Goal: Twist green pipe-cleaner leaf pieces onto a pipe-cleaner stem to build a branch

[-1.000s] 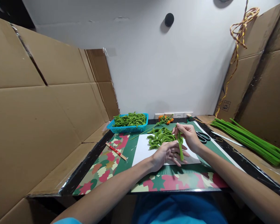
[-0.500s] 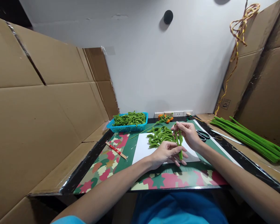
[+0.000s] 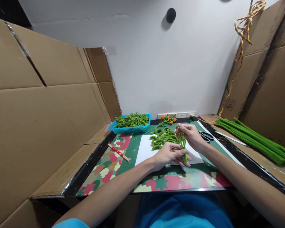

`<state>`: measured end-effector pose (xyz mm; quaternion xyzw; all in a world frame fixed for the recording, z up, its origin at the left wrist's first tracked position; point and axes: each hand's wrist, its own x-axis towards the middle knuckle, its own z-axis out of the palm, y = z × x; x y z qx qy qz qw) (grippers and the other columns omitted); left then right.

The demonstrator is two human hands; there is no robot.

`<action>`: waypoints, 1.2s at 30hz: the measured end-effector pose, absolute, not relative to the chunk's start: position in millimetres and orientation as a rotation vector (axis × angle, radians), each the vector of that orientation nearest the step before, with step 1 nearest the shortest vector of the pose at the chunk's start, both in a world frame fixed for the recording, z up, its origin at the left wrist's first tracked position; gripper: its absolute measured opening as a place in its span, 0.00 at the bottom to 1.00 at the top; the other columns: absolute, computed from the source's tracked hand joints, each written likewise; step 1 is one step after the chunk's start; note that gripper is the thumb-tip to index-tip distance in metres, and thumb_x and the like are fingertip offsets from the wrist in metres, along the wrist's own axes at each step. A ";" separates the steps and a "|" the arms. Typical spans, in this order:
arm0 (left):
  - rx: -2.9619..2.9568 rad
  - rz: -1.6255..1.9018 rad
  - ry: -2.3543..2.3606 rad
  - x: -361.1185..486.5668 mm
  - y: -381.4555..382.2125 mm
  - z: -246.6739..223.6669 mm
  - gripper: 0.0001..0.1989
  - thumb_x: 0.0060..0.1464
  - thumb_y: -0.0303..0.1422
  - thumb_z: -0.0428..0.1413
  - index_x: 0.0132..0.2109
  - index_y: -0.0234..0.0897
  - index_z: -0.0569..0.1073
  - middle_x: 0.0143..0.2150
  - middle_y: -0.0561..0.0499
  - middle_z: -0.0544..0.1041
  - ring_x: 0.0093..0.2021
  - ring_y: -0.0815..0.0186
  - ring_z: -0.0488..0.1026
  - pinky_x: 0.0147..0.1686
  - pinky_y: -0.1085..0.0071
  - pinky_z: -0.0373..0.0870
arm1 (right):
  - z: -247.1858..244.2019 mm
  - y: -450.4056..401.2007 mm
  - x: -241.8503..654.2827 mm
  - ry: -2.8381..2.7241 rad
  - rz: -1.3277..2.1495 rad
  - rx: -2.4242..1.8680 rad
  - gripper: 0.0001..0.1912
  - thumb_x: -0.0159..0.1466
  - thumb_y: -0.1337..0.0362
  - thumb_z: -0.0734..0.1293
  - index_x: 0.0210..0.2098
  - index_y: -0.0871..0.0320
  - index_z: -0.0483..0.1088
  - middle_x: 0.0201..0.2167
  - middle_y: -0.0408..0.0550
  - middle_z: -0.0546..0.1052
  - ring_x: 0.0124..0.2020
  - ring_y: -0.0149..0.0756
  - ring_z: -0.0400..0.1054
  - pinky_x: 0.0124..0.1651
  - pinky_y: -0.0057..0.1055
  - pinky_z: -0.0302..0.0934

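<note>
Over a white sheet of paper [image 3: 144, 148], both my hands hold a small bunch of green pipe cleaners [image 3: 183, 146], tilted nearly upright. My left hand [image 3: 172, 154] pinches the lower end between thumb and fingers, the other fingers spread loosely. My right hand [image 3: 189, 134] grips the upper end with its fingertips. Just behind my hands, a heap of curved, bent green pipe-cleaner pieces [image 3: 165, 136] lies on the paper. Black-handled scissors [image 3: 207, 136] rest beside my right wrist, partly hidden by it.
A blue basket [image 3: 130, 129] full of bent green pieces stands at the back left. Orange flowers [image 3: 168, 119] on green stems lie near the wall. Wrapped chopsticks [image 3: 118, 152] are on the left. Long green pipe cleaners [image 3: 254, 139] lie at right. Cardboard walls [image 3: 49, 110] flank the table.
Both hands keep their hold on the green pipe cleaners. The bunch and the fingers have shifted only slightly, and the view has moved a little.
</note>
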<state>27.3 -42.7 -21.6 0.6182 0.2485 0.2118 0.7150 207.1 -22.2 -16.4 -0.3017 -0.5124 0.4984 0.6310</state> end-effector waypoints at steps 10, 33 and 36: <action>1.311 0.485 0.537 25.5 -41.1 -24.7 0.26 0.48 0.46 0.73 0.41 0.27 0.79 0.42 0.35 0.85 0.35 0.58 0.85 0.36 0.69 0.79 | -15.3 -24.9 203.9 -1.285 1.081 -0.659 0.20 0.60 0.47 0.78 0.25 0.58 0.80 0.30 0.47 0.76 0.32 0.34 0.66 0.38 0.31 0.63; 1.340 0.447 0.545 25.2 -39.5 -26.3 0.23 0.46 0.44 0.74 0.39 0.27 0.80 0.40 0.38 0.84 0.34 0.60 0.84 0.37 0.70 0.79 | -10.6 -25.9 209.4 -1.092 1.275 -0.775 0.26 0.53 0.48 0.82 0.39 0.54 0.70 0.29 0.48 0.83 0.27 0.41 0.80 0.26 0.28 0.68; 1.331 0.446 0.555 25.2 -39.2 -27.3 0.24 0.45 0.45 0.74 0.38 0.27 0.80 0.40 0.38 0.84 0.34 0.60 0.84 0.38 0.70 0.79 | -10.7 -25.7 208.8 -1.125 1.297 -0.778 0.26 0.55 0.48 0.81 0.43 0.54 0.70 0.29 0.47 0.82 0.28 0.42 0.80 0.30 0.32 0.73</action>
